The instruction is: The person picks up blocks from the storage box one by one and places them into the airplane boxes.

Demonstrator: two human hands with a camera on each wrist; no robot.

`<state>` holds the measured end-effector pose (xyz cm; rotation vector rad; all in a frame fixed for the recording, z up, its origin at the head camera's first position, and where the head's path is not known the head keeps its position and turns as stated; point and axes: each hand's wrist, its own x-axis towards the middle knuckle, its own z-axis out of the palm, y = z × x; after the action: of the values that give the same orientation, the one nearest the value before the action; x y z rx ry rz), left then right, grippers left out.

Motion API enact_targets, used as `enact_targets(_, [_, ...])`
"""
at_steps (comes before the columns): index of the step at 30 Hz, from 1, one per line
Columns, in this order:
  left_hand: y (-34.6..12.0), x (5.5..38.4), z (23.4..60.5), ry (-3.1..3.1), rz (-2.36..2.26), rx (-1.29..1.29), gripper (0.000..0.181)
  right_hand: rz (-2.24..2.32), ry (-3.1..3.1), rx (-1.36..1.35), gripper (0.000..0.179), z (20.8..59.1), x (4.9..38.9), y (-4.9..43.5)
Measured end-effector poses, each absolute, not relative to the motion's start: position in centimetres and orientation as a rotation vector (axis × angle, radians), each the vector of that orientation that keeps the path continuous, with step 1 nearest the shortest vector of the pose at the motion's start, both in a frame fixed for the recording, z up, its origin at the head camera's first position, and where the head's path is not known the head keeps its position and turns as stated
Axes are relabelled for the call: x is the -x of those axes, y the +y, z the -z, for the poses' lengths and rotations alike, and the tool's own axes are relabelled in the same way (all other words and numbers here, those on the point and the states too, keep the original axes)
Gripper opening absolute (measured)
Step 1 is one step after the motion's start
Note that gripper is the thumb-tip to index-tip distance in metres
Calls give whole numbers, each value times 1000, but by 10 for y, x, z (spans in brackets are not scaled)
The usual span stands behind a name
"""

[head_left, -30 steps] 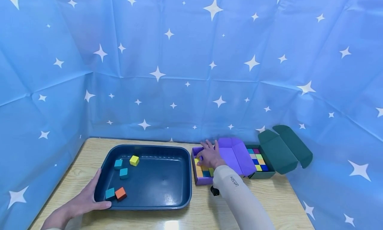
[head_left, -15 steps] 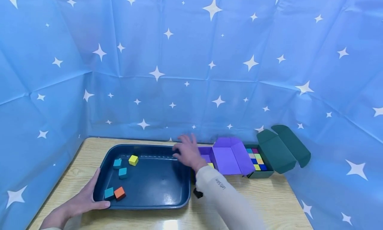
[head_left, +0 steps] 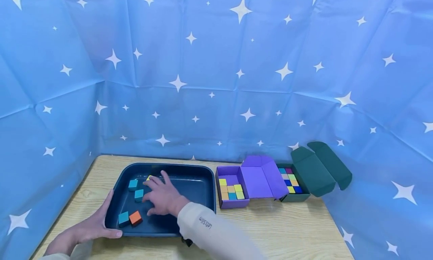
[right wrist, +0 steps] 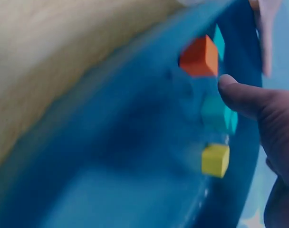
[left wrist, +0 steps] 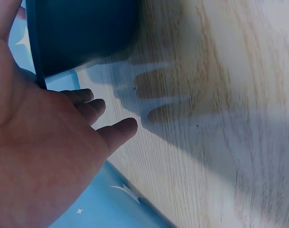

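A dark blue tray (head_left: 169, 165) carries three teal cubes (head_left: 133, 185), an orange cube (head_left: 135, 218) and a yellow cube (head_left: 149, 177). My left hand (head_left: 88, 225) grips the tray's near left corner, its thumb on the front rim and fingers along the left side. Over the left half of the tray reaches my right hand (head_left: 163, 198), fingers spread and holding nothing. Its fingertips overlap the yellow cube and come up beside the middle teal cube. In the right wrist view the thumb (right wrist: 242, 95) points near the orange cube (right wrist: 201, 57), with the yellow cube (right wrist: 215, 160) lower down.
Just right of the tray stands an open purple box (head_left: 233, 204) with several yellow, light orange and teal cubes. Its lid (head_left: 257, 181) lies folded out toward a green box (head_left: 299, 197) of mixed-colour cubes. A blue star-patterned cloth (head_left: 216, 64) hangs behind the wooden table (head_left: 280, 230).
My right hand has left the purple box and swung left to the cubes in the tray. A yellow cube sits in the box where its fingers were. The left hand keeps its place.
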<state>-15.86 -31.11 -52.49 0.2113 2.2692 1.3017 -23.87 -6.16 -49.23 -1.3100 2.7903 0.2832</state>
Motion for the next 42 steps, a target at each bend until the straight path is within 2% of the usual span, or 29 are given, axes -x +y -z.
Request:
enact_targets(7, [-310, 158, 524, 2257, -1321, -223, 127, -339, 2737, 1353, 40, 501, 226, -81])
enact_targets(18, [-309, 158, 522, 2230, -1358, -227, 128, -291, 2708, 1343, 37, 509, 225, -85])
enact_targets(27, [-311, 158, 525, 2237, -1348, -200, 126, -253, 2707, 1385, 20, 517, 223, -93])
enact_targets(34, [-309, 158, 526, 2269, -1329, -189, 128, -174, 2760, 1350, 15, 501, 235, -73])
enact_targets(42, [-310, 156, 526, 2264, -1328, -181, 128, 10, 2861, 1250, 19, 488, 264, -15])
